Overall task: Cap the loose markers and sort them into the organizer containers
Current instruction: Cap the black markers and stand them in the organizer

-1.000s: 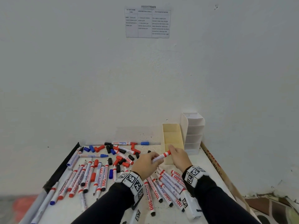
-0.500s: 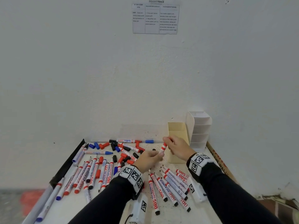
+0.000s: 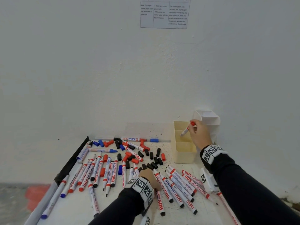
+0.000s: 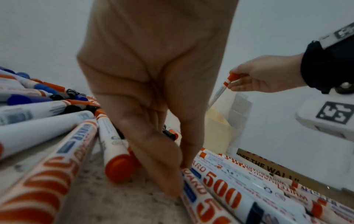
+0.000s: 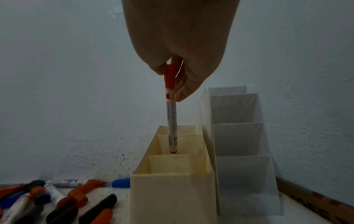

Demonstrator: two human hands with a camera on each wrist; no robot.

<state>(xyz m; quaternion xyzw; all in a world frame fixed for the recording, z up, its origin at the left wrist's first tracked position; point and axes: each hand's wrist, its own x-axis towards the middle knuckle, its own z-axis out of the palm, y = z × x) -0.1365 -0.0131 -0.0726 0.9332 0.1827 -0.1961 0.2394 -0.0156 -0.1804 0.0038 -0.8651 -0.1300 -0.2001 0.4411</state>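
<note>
My right hand pinches a capped red marker by its cap end. The marker hangs nearly upright, its lower end inside the middle compartment of the cream organizer. In the right wrist view the red marker dips into that cream organizer, with the white stepped organizer right of it. My left hand is down on the table among loose markers. In the left wrist view its straight fingers touch a lying red "500" marker.
Several uncapped markers and loose red, black and blue caps cover the table. A black strip runs along the left edge and cardboard along the right. A white tagged device lies by my right forearm.
My left hand let go of the red marker and dropped back to the markers on the table. My right hand carried the marker up and right into the cream organizer.
</note>
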